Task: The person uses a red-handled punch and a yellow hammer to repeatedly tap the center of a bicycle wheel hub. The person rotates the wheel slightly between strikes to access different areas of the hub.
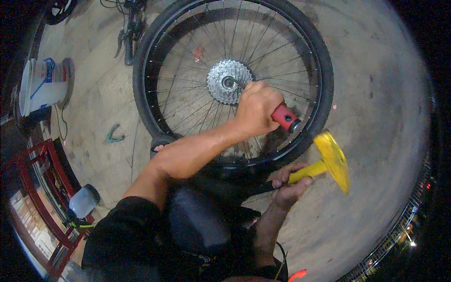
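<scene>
A bicycle wheel (142, 80) with a black tire lies flat on the ground in front of me. At its hub sits a silver cassette (221, 77) of toothed sprockets. My left hand (258, 107) is wrapped round a red-handled tool (283, 116), whose dark shaft reaches to the middle of the cassette. The tip's exact contact is too small to tell. Near the wheel's lower right rim, my right hand (292, 189) grips a yellow hammer (334, 160) by its handle. The hammer's head is held apart from the red tool.
Left of the wheel lie green-handled pliers (114, 134). Beyond them are a white bucket (49, 87), a red metal frame (40, 188) and a bluish translucent container (84, 201). Part of a bicycle's handlebar (131, 37) lies at the upper left. An orange coiled hose (297, 275) shows at the lower edge.
</scene>
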